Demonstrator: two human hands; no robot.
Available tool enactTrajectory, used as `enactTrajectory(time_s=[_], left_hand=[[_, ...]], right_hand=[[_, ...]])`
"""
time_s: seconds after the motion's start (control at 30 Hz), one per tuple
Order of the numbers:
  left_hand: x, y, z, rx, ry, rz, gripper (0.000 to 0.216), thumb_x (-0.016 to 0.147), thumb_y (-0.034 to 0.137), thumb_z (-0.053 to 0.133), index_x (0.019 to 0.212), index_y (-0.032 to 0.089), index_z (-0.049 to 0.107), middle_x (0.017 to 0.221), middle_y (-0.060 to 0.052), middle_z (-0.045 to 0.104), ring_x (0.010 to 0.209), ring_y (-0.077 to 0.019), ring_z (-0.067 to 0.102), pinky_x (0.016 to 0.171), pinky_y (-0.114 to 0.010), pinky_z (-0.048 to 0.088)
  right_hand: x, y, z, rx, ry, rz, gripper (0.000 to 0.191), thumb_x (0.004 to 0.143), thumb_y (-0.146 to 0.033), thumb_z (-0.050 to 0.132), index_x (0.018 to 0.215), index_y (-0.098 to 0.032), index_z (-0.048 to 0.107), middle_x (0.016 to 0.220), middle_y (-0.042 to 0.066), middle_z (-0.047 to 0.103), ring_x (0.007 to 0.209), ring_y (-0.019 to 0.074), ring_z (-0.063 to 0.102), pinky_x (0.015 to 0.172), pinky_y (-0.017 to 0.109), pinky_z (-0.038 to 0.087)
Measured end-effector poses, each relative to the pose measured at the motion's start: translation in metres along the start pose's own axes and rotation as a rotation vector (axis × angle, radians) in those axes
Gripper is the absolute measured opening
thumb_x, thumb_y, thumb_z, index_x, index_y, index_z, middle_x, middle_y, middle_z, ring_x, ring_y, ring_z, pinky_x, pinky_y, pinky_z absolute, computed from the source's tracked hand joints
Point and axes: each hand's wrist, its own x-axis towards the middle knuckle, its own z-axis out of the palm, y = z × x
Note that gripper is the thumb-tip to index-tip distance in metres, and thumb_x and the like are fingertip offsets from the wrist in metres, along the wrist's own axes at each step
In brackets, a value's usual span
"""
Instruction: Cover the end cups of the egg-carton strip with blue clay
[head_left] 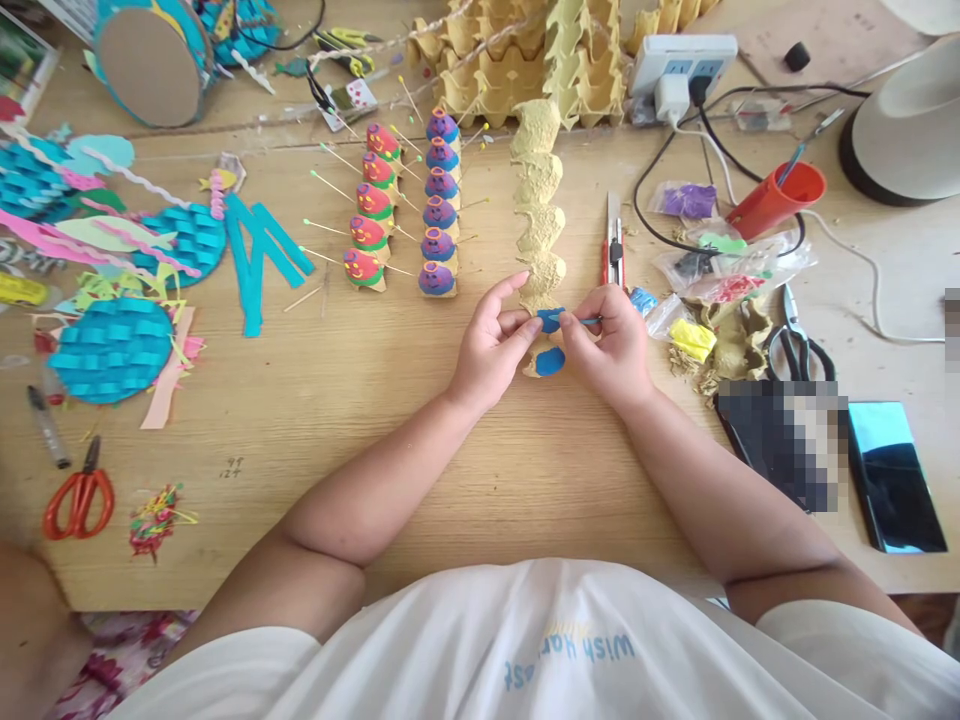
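A strip of egg carton lies lengthwise before me, its far bumps bare and pale yellow. Smooth blue patches, which look like soft clay, cover the tops of the two nearest bumps. My left hand pinches the strip's left edge beside the second bump, index finger raised. In my right hand a thin blue tool is pinched, its tip at the blue patch on that bump; the fingers hide part of it. Left of the strip stand two finished-looking caterpillars, one red and green, one purple.
A utility knife lies beyond my right hand. Bagged yellow clay, black-handled scissors, a red cup and a phone are rightward. Blue woven paper fish and orange-handled scissors lie left. Egg trays stand behind.
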Motion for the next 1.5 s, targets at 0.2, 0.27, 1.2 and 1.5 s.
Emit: enactTrajectory(time_s=[0.2,0.27,1.2,1.5], left_hand=[[0.002,-0.008,-0.006,0.097,-0.062,0.141,0.062,0.091,0.039,0.097,0.147,0.032,0.070,0.073,0.008,0.066,0.059,-0.0087,0.056,0.061,-0.022,0.045],[0.005,-0.013,-0.010,0.159,-0.100,0.194,0.064,0.092,0.041,0.097,0.149,0.032,0.068,0.070,0.009,0.063,0.057,-0.0084,0.052,0.057,-0.022,0.042],[0.004,-0.006,-0.003,-0.047,-0.034,0.040,0.067,0.086,0.043,0.104,0.144,0.032,0.072,0.070,0.009,0.061,0.054,-0.0058,0.046,0.051,-0.020,0.033],[0.006,-0.005,-0.005,-0.113,-0.014,-0.101,0.048,0.098,0.042,0.093,0.140,0.032,0.071,0.092,0.003,0.077,0.078,-0.0126,0.073,0.071,-0.024,0.053]], right_hand=[[0.001,-0.002,0.001,0.043,0.017,0.025,0.036,0.101,-0.042,0.079,0.082,-0.026,0.053,0.075,-0.004,0.048,0.068,0.0145,0.043,0.064,0.033,0.037],[0.002,-0.005,0.001,0.062,0.008,0.055,0.036,0.100,-0.040,0.079,0.082,-0.026,0.052,0.075,-0.005,0.047,0.067,0.0135,0.041,0.062,0.031,0.036],[-0.001,0.002,0.007,0.421,0.016,0.195,0.046,0.101,-0.069,0.084,0.094,-0.028,0.065,0.106,0.003,0.078,0.103,0.0200,0.072,0.095,0.038,0.058],[-0.003,0.003,0.008,0.413,0.022,0.231,0.046,0.101,-0.072,0.083,0.096,-0.029,0.065,0.105,0.002,0.083,0.099,0.0199,0.075,0.092,0.038,0.060]])
